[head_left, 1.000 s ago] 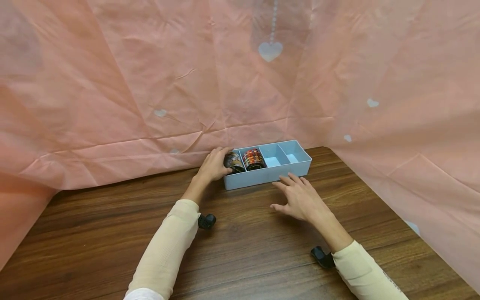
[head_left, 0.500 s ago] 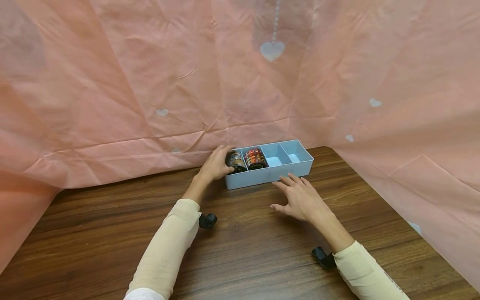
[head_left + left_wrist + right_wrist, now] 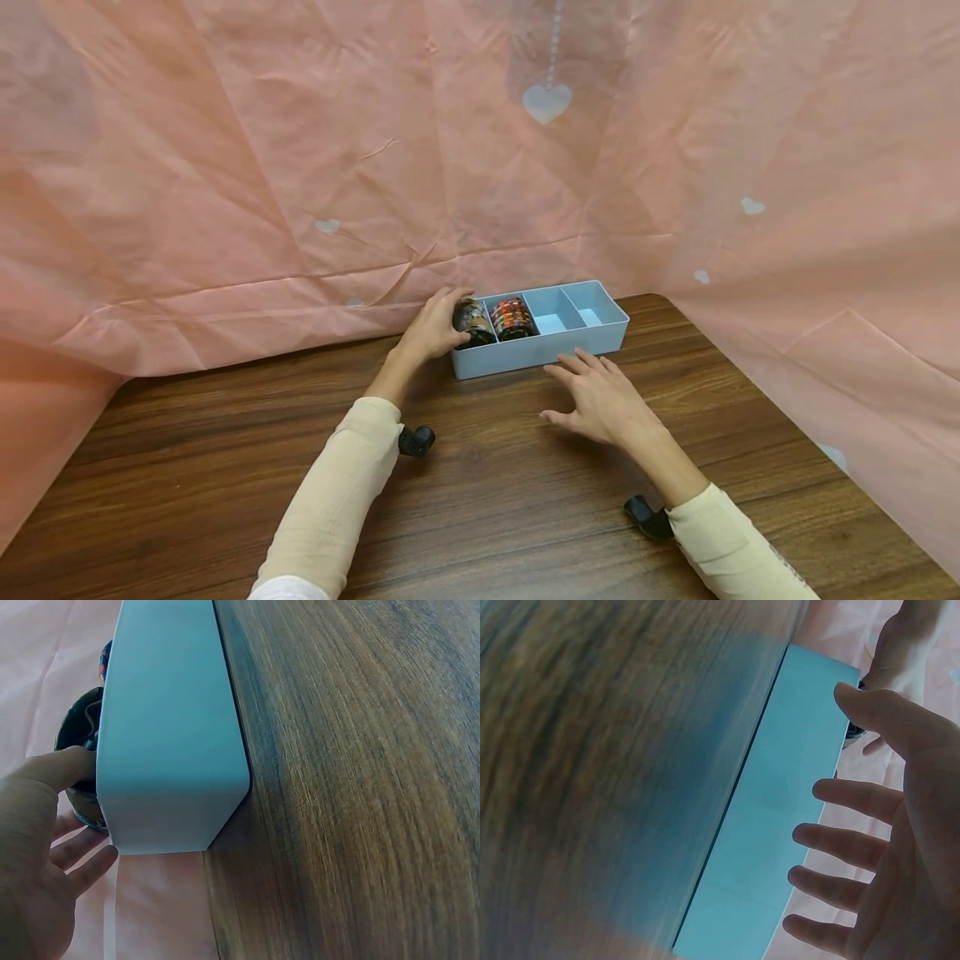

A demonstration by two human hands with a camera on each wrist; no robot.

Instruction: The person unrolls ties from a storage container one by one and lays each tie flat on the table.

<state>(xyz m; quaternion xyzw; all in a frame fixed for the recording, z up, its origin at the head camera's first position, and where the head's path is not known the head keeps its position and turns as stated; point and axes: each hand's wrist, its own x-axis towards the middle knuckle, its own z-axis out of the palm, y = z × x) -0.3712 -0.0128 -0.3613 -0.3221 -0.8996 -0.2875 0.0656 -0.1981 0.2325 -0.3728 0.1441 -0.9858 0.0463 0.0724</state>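
Observation:
A light blue box (image 3: 540, 352) with a row of compartments stands at the back of the table. In its leftmost compartment lies a dark patterned roll (image 3: 474, 318), and beside it a red and orange checked roll (image 3: 512, 317). My left hand (image 3: 429, 329) reaches over the box's left end and holds the dark roll between thumb and fingers; the left wrist view shows the thumb at the roll's round end (image 3: 73, 724). My right hand (image 3: 597, 398) hovers in front of the box, fingers spread, holding nothing.
The box's two right-hand compartments (image 3: 551, 312) show bare bottoms. Behind the box hangs a pink cloth (image 3: 375, 183) with pale hearts, which also runs along the right side. The table (image 3: 480, 500) is dark wood grain. Black camera mounts (image 3: 417, 442) sit at both wrists.
The view has shifted very slightly, so the box appears a little further right. Both hands keep nearly the same pose, the left still at the dark roll.

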